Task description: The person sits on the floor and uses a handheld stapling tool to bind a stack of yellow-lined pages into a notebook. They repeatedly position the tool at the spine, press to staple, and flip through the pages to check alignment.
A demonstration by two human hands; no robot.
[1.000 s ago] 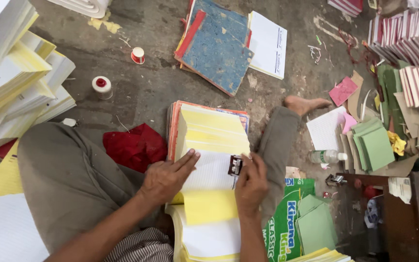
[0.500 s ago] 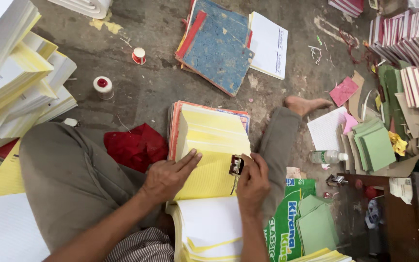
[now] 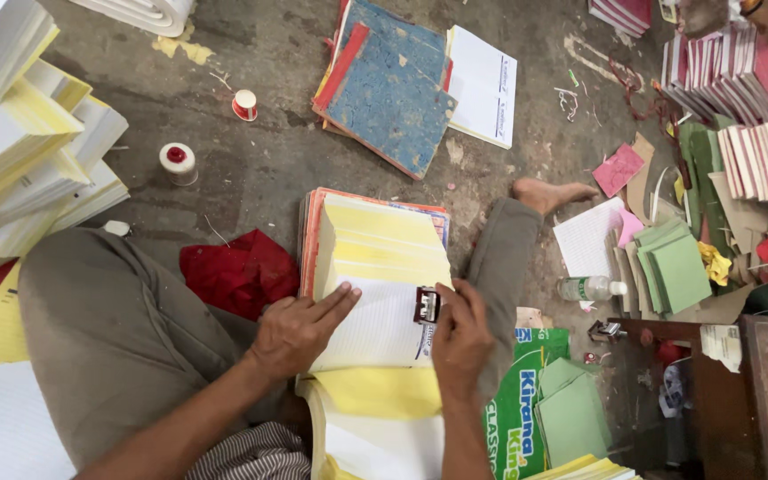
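Note:
A thick pad of yellow and white sheets [image 3: 382, 258] lies on the floor between my legs, its top white sheet facing up. My left hand [image 3: 295, 331] rests flat on the left part of that sheet, fingers spread. My right hand [image 3: 460, 342] grips a small dark metal stamping device [image 3: 426, 305] pressed on the sheet's right edge. Sheets turned over hang toward me in a yellow and white bundle [image 3: 375, 427].
Blue-covered books [image 3: 388, 84] and a white pad [image 3: 484, 84] lie ahead. Two thread spools [image 3: 178, 163] stand on the floor. Tall paper stacks [image 3: 20, 151] are at left, a red cloth [image 3: 240, 271] by my knee, green card pieces [image 3: 677, 271], a small bottle [image 3: 590, 288] and finished books [image 3: 740, 98] at right.
A yellow sheet was on top half a second ago; it has been flipped toward me, and a white sheet is now on top. Both hands stay at the pad.

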